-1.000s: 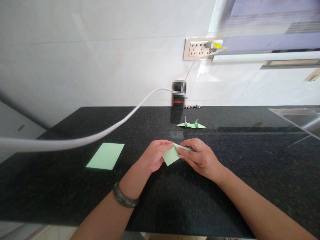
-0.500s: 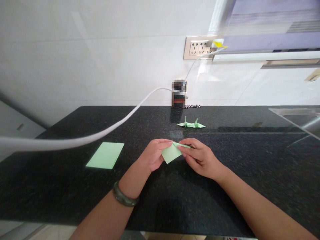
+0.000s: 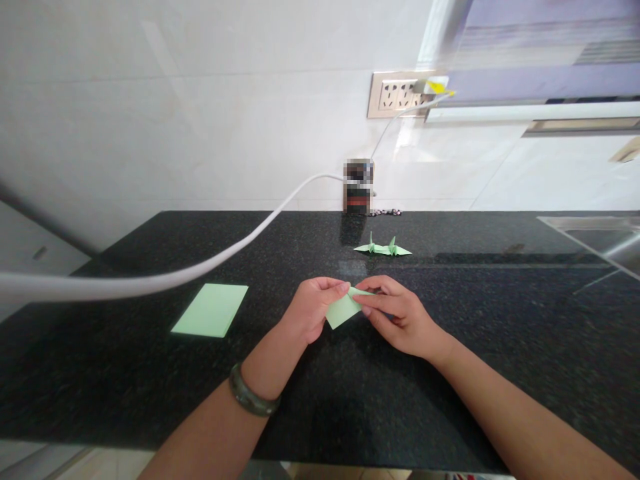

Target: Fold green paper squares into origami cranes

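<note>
Both hands pinch a small folded piece of light green paper (image 3: pixel 341 310) just above the black countertop (image 3: pixel 450 373). My left hand (image 3: pixel 313 310) grips its left side with thumb and fingers closed. My right hand (image 3: pixel 397 313) presses its right side, fingers closed over the fold. A dark green bangle (image 3: pixel 250 397) sits on my left wrist. A stack of flat light green paper sheets (image 3: pixel 211 310) lies to the left of my hands. A finished green paper crane (image 3: pixel 383 249) rests further back on the counter.
A thick white cable (image 3: pixel 200 267) crosses from the left edge up to a small dark device (image 3: pixel 359 187) against the wall. A wall socket strip (image 3: pixel 400 95) holds a plug. A sink rim (image 3: pixel 595 240) shows at the right.
The hands have closed in on the paper a little, the right fingers sliding left over the fold. The paper looks slightly smaller and flatter between them.
</note>
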Available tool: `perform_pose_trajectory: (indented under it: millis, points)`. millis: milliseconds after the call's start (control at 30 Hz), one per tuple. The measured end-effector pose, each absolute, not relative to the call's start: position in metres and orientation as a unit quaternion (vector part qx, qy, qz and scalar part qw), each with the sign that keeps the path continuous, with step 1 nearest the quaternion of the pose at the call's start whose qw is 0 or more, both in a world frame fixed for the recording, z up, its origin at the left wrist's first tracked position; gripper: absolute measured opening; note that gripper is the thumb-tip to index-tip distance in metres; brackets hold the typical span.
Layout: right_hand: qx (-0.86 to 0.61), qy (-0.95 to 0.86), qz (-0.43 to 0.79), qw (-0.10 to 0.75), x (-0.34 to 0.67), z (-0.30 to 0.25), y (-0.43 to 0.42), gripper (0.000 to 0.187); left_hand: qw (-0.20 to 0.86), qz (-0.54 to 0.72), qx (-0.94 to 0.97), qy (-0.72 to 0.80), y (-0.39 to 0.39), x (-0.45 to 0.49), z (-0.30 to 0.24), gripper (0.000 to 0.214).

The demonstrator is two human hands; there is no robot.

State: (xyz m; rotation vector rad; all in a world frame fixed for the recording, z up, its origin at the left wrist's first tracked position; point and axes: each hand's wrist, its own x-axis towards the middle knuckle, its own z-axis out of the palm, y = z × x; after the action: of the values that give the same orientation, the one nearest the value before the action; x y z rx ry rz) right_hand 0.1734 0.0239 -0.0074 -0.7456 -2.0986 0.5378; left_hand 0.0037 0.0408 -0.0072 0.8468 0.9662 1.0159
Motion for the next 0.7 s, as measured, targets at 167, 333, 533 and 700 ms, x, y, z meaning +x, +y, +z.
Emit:
perform_pose_trajectory:
  millis: [167, 333, 533, 700]
  points:
    - [-0.419, -0.685, 0.377, 0.461, 0.1692, -0.0122, 0.0248, 0.012, 0.645, 0.447, 0.422, 0.454, 0.0393, 0.0045, -0.0103, 0.024]
    - [-0.463, -0.591, 0.546, 0.373, 0.1681, -0.0147, 0.0271, 0.024, 0.611, 0.434, 0.455, 0.481, 0.0393, 0.0041, -0.0132, 0.024]
    - [-0.465, -0.547, 0.584, 0.379, 0.1683, -0.0169, 0.0273, 0.025, 0.607, 0.426, 0.464, 0.485, 0.0393, 0.0041, -0.0138, 0.025]
    - [-0.46, -0.56, 0.576, 0.378, 0.1686, -0.0169, 0.0276, 0.024, 0.609, 0.426, 0.465, 0.481, 0.0397, 0.0044, -0.0144, 0.026]
